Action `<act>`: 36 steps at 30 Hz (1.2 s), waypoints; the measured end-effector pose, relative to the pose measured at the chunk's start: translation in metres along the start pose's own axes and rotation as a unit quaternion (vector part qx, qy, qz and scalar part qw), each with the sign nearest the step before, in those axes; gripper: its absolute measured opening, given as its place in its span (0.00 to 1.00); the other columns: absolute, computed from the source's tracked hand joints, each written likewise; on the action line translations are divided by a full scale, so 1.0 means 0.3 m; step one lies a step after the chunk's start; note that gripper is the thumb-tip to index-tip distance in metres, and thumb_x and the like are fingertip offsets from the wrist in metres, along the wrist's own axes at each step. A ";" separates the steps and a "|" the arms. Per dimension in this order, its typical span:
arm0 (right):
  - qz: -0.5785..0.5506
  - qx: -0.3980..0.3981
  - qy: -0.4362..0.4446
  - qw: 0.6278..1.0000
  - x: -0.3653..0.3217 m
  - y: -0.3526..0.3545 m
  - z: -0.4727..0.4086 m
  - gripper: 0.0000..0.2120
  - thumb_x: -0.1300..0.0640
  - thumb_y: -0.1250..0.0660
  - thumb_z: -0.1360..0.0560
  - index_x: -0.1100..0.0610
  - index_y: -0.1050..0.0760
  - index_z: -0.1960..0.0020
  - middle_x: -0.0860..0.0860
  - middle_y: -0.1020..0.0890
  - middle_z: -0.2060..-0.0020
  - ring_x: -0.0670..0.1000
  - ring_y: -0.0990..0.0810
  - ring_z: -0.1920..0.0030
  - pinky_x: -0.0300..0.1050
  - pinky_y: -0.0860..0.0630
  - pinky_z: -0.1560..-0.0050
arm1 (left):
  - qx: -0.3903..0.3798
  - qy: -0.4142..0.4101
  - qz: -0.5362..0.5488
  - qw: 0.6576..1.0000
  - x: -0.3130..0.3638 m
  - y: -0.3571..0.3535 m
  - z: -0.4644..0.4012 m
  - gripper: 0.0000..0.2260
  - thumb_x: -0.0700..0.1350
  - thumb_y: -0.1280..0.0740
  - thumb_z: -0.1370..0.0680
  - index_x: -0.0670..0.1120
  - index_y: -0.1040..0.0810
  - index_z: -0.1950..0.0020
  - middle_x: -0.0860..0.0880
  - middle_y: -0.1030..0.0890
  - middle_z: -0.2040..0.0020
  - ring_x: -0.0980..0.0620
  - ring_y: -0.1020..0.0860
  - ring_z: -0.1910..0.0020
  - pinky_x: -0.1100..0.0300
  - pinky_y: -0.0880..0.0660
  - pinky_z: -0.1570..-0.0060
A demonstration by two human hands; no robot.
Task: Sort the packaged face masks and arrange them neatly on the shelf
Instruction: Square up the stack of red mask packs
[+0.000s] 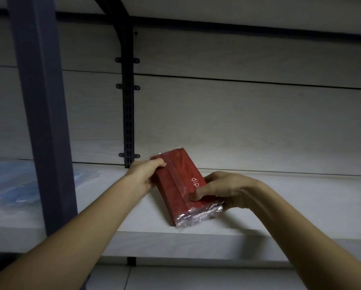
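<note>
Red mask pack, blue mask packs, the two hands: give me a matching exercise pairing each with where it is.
1. red mask pack
2. blue mask packs
3. left hand
4. right hand

A. grips the pack's near end
B. lying left of the dark post
C. tilted on the shelf, held by both hands
D. grips the pack's far end

Pairs: 1-C, 2-B, 3-D, 4-A

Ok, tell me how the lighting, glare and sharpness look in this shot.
Head view: dim overall, corners falling into shadow, the brightest patch on the back panel and shelf behind the red mask pack. Glare glints off the pack's plastic wrap at its near end. The blue packs at left are soft and hazy. Wide-angle bending curves the shelf edges. Left hand and right hand look reasonably sharp.
</note>
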State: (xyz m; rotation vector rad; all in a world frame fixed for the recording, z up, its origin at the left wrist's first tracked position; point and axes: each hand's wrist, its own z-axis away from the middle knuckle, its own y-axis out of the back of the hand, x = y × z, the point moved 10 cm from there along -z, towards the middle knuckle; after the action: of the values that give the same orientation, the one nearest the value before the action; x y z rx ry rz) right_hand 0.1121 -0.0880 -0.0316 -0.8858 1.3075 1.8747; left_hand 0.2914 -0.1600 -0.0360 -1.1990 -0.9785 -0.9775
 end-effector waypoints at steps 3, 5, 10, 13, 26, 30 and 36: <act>-0.001 0.006 -0.023 1.000 0.002 -0.012 -0.005 0.11 0.63 0.28 0.29 0.61 0.23 0.48 0.55 0.18 0.60 0.51 0.20 0.67 0.42 0.20 0.66 | 0.013 -0.001 -0.059 0.998 -0.013 0.022 -0.016 0.09 0.36 0.32 0.27 0.39 0.23 0.47 0.43 0.20 0.60 0.50 0.22 0.65 0.60 0.22 0.70; -0.027 -0.008 -0.045 0.999 0.017 -0.029 -0.019 0.17 0.65 0.26 0.30 0.66 0.24 0.43 0.58 0.17 0.57 0.54 0.19 0.63 0.47 0.18 0.62 | 0.006 -0.007 -0.107 0.994 -0.018 0.022 -0.028 0.12 0.40 0.30 0.26 0.39 0.23 0.43 0.45 0.18 0.56 0.52 0.20 0.62 0.60 0.22 0.66; -0.065 0.011 -0.068 0.996 0.032 -0.044 -0.051 0.18 0.63 0.25 0.30 0.67 0.24 0.43 0.58 0.16 0.59 0.55 0.17 0.62 0.49 0.17 0.59 | -0.036 -0.004 -0.233 0.972 -0.036 -0.003 -0.020 0.19 0.46 0.27 0.29 0.42 0.27 0.43 0.47 0.19 0.50 0.53 0.20 0.51 0.56 0.21 0.46; -0.008 0.030 -0.066 0.997 0.017 -0.041 -0.055 0.17 0.58 0.23 0.31 0.64 0.22 0.46 0.56 0.17 0.62 0.53 0.18 0.66 0.45 0.19 0.65 | -0.046 -0.020 -0.298 0.953 -0.022 -0.013 -0.001 0.13 0.44 0.29 0.27 0.41 0.26 0.46 0.44 0.18 0.51 0.50 0.18 0.52 0.54 0.20 0.48; 0.103 0.068 -0.027 0.992 -0.038 -0.013 -0.044 0.16 0.50 0.24 0.31 0.59 0.24 0.54 0.57 0.18 0.52 0.54 0.18 0.54 0.51 0.18 0.51 | -0.030 -0.053 -0.451 0.890 0.015 -0.032 0.081 0.20 0.48 0.32 0.24 0.41 0.30 0.35 0.51 0.28 0.58 0.57 0.31 0.63 0.66 0.38 0.74; 0.075 0.138 0.019 0.987 -0.058 0.006 -0.069 0.10 0.55 0.30 0.27 0.59 0.28 0.60 0.54 0.23 0.62 0.54 0.22 0.57 0.48 0.22 0.54 | -0.041 -0.043 -0.462 0.885 -0.002 -0.047 0.079 0.17 0.46 0.37 0.21 0.41 0.30 0.35 0.47 0.25 0.46 0.49 0.27 0.49 0.61 0.33 0.61; 0.094 0.152 0.029 0.984 -0.057 0.001 -0.091 0.09 0.69 0.39 0.28 0.61 0.30 0.66 0.54 0.30 0.72 0.53 0.32 0.67 0.45 0.36 0.66 | -0.050 -0.037 -0.481 0.874 -0.011 -0.054 0.083 0.14 0.43 0.38 0.22 0.42 0.29 0.37 0.45 0.24 0.48 0.48 0.26 0.50 0.60 0.33 0.64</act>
State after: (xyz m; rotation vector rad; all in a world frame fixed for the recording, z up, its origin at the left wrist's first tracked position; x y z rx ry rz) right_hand 0.1251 -0.1167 -0.0246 -0.6811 1.7098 1.7339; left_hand 0.2731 -0.1367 -0.0322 -0.7916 -1.6617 -1.7768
